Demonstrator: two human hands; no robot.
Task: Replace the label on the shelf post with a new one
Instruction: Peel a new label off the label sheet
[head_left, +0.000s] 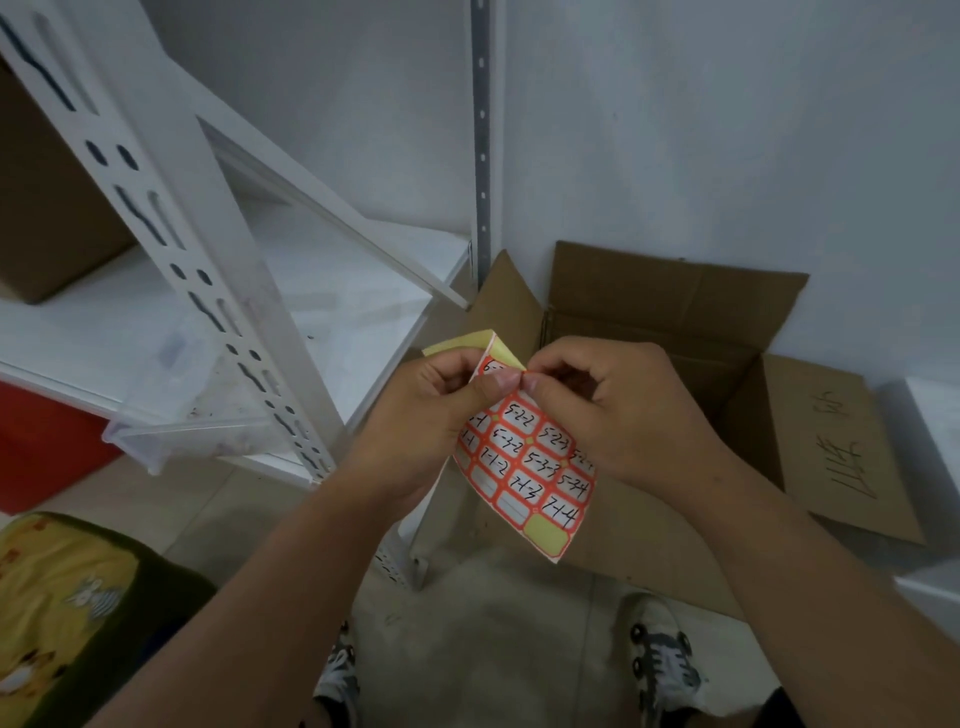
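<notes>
A sheet of red-bordered labels (530, 467) with handwritten numbers hangs in front of me, its top corner folded back to show the yellow backing. My left hand (421, 415) grips the sheet's upper left part with the thumb on its face. My right hand (613, 405) pinches a label edge at the sheet's top between thumb and forefinger, right against the left thumb. The white slotted shelf post (171, 218) rises at the left, apart from both hands. No label shows on its visible faces.
An open cardboard box (727, 332) stands on the floor behind my hands against the wall. White shelves (322, 291) hold a brown box (47, 208) and a clear plastic tray (171, 415). A yellow cushion (57, 597) lies bottom left. My shoes (660, 660) stand below.
</notes>
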